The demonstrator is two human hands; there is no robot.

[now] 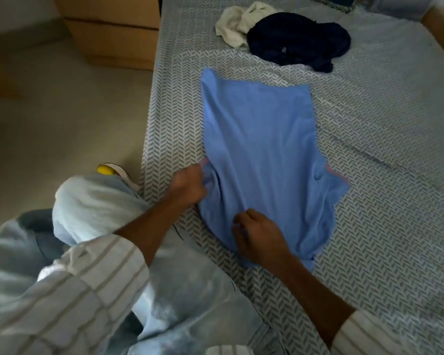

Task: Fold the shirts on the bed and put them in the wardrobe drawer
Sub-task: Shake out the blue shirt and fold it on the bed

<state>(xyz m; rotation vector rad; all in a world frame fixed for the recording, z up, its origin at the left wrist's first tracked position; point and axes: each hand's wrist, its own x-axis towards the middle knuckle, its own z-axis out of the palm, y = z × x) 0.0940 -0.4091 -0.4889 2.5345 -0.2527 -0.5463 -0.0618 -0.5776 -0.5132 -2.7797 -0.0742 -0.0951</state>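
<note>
A light blue shirt (262,149) lies lengthwise on the patterned bed sheet (395,175), its collar end towards me and a pink-edged sleeve sticking out at the right. My left hand (187,187) grips the shirt's left sleeve edge with curled fingers. My right hand (256,235) pinches the cloth near the collar end. Farther up the bed, a crumpled navy shirt (297,41) and a cream shirt (237,24) lie in a heap, touching each other.
A wooden unit with drawer fronts (113,29) stands on the floor left of the bed. My knee in pale jeans (92,203) is against the bed's left edge, with a yellow and white shoe (113,171) behind it.
</note>
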